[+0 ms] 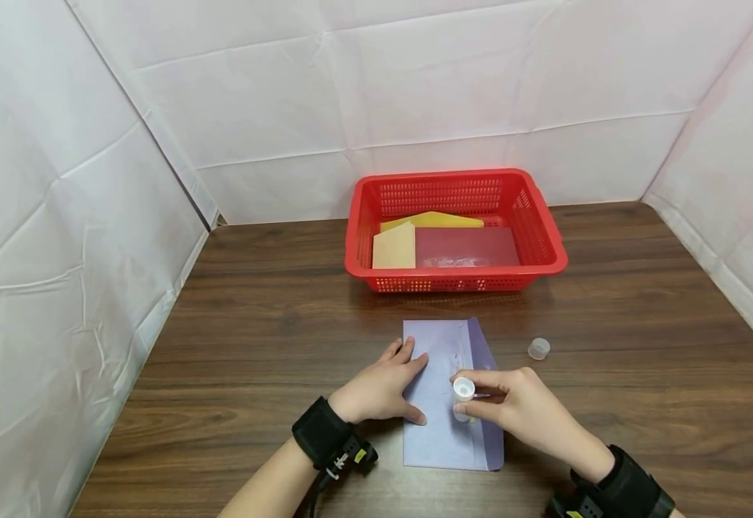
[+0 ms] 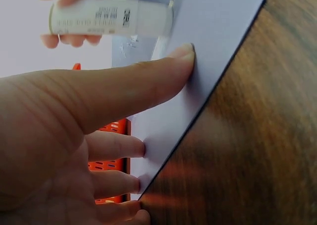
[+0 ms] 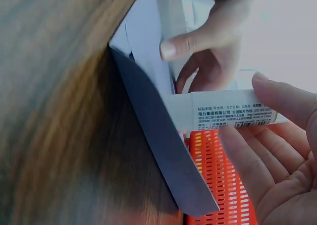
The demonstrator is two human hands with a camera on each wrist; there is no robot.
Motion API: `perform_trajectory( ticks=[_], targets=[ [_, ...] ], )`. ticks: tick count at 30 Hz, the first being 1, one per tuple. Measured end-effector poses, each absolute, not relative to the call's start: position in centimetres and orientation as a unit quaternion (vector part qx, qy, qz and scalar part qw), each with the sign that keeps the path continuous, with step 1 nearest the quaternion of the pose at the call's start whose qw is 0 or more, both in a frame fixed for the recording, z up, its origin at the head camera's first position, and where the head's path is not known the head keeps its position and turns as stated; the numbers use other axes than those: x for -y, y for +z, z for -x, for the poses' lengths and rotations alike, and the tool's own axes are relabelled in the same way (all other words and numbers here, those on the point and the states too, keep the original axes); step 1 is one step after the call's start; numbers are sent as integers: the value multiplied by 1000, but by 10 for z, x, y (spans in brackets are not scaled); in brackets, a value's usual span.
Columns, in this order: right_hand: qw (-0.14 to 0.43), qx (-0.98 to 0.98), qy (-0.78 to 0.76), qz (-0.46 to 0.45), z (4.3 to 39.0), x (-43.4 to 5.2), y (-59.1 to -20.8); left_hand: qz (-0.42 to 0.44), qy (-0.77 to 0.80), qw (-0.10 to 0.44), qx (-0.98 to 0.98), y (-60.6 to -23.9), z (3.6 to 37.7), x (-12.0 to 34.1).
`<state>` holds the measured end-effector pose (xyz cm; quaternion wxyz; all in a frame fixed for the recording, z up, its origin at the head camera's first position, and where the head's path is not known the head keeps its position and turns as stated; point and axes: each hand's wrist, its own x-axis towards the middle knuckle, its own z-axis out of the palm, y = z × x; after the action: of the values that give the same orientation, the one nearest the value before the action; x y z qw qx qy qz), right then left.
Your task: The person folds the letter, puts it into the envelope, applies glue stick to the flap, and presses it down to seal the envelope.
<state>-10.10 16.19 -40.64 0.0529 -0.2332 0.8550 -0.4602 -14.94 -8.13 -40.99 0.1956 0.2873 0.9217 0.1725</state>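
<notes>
A light purple envelope (image 1: 434,446) lies on the table with its long flap (image 3: 158,136) folded out to the right. My left hand (image 1: 382,388) presses on its left side, fingers and thumb spread, the thumb (image 2: 148,84) flat against the paper. My right hand (image 1: 518,406) pinches a white glue stick (image 1: 463,392) between thumb and fingers. The glue stick stands nearly upright, its tip down at the paper beside the flap's fold. Printed text shows on its barrel (image 3: 233,108) in the right wrist view. Small smears of glue (image 2: 130,46) show on the envelope.
A translucent cap (image 1: 539,349) sits on the table right of the envelope. Behind it, a red plastic basket (image 1: 457,272) holds a dark red envelope (image 1: 467,246), a cream one (image 1: 393,248) and a yellow one (image 1: 432,220). White cloth walls (image 1: 415,86) surround the wooden table (image 1: 253,324).
</notes>
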Motion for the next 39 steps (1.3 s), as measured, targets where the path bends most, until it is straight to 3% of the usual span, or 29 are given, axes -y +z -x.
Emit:
perform_trajectory(
  ticks=[11,21,39],
  targets=[
    [94,-834,-512,182,93,-170,-409,-281,170,204,-922,-414,147,80],
    [7,-846,-517,126,92,-174,-399,-278,182,193,-923,-413,151,84],
    [-27,-837,-535,111,83,-184,-391,-282,232,184,-913,-416,149,86]
  ],
)
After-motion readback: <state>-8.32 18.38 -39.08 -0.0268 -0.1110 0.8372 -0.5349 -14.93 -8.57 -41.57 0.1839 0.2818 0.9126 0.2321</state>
